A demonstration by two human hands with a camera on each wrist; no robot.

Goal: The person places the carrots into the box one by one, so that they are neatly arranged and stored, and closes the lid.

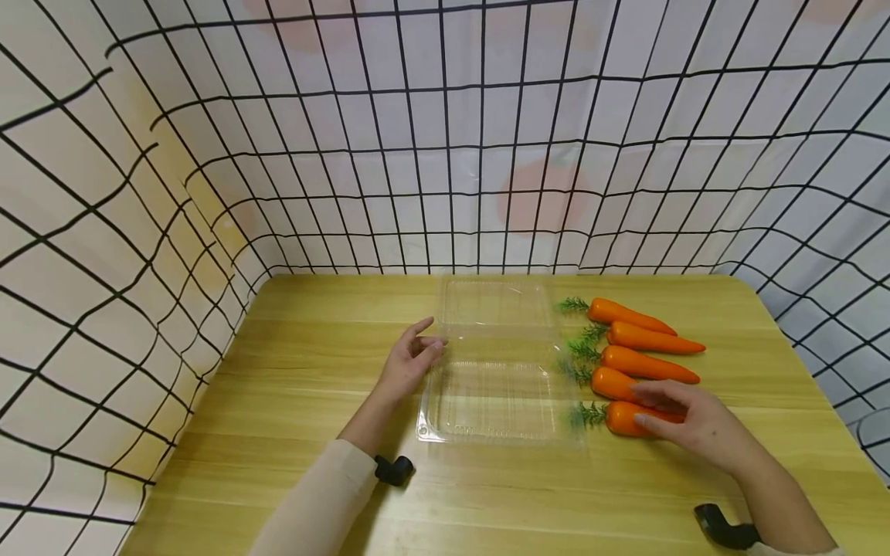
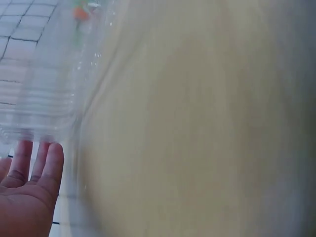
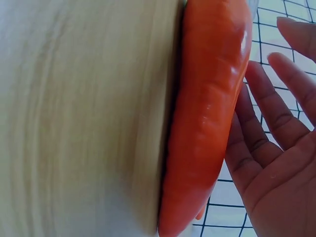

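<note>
A clear plastic clamshell box lies opened flat on the table, its lid toward the back. My left hand is at the box's left side with fingers extended; in the left wrist view its fingertips meet or nearly meet the clear edge. Over the nearest carrot, an orange one with a green leafy top, hovers my right hand. Its fingers are spread and loosely bent, not closed round the carrot. Whether they touch it I cannot tell. The carrot's tip is hidden under the hand.
Several more carrots lie in a column behind the nearest one, leafy tops toward the box. Black wire grid panels stand along the back and sides of the wooden table.
</note>
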